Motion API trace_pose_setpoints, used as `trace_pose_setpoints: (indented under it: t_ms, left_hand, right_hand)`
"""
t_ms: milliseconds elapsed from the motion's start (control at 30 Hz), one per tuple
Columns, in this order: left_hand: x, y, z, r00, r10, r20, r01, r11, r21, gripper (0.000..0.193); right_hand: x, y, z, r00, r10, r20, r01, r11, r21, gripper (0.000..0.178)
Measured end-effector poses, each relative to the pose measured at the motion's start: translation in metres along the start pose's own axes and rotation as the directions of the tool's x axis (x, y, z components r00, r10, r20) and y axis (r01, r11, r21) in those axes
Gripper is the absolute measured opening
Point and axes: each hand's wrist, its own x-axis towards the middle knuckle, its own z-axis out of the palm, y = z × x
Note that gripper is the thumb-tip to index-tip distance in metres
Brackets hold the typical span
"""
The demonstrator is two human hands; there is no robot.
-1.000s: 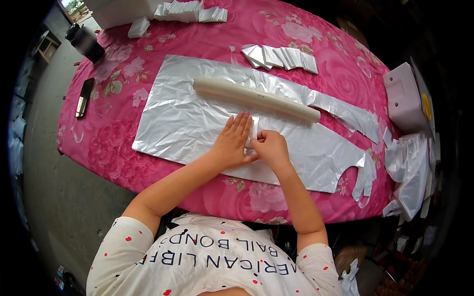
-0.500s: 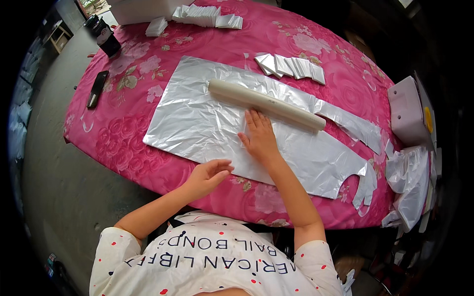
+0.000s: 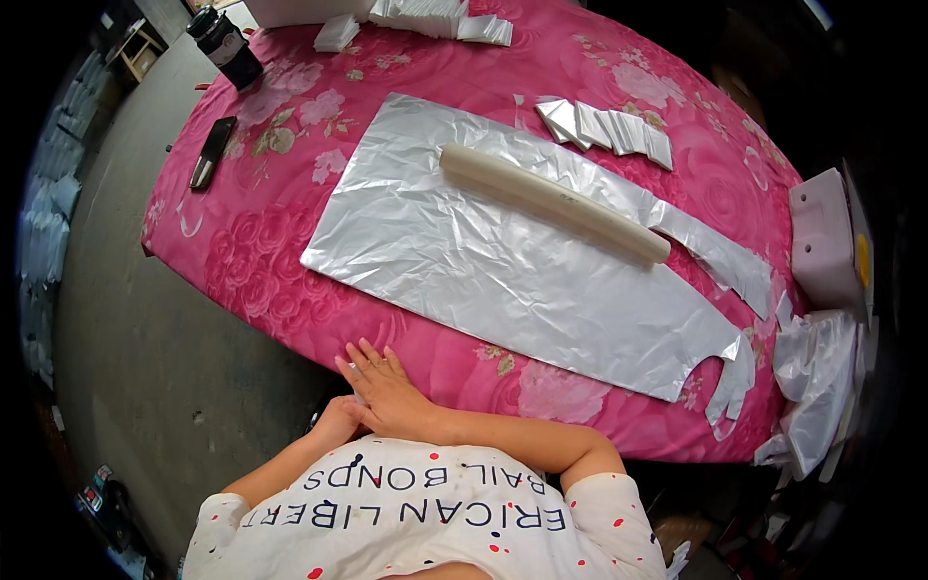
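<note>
At the table's near edge my right hand is open, its fingers spread and pointing away from me, with nothing in it. Tucked against its underside is my left hand; the left fingers are mostly hidden behind the right hand. A flat stack of silvery-white plastic vest bags lies slantwise across the table, with cut-out handles at its right end. Resting on the bags is a cream tube, apart from both hands.
The table has a pink flowered cloth. Small folded white packets lie beyond the bags, with more packets at the far edge. A black phone and dark bottle are left; a pale box and crumpled plastic are right.
My right hand has left the bags beside the tube and come back to the near edge, meeting my left hand, which also drew back. The whole view has shifted slightly.
</note>
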Motion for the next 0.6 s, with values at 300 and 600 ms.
trace_pose_setpoints:
  t_ms: [300,600]
  left_hand:
    - [-0.012,0.1,0.075,0.641,0.663,0.387,-0.64,0.184,0.746,0.035]
    - [0.006,0.11,0.101,0.704,0.547,0.452,-0.668,0.296,0.683,0.038]
  right_hand:
    - [-0.025,0.038,-0.13,0.943,-0.301,-0.141,0.266,0.937,-0.225,0.012]
    - [-0.059,0.204,-0.392,0.399,0.324,-0.857,-0.207,0.943,0.261,0.022]
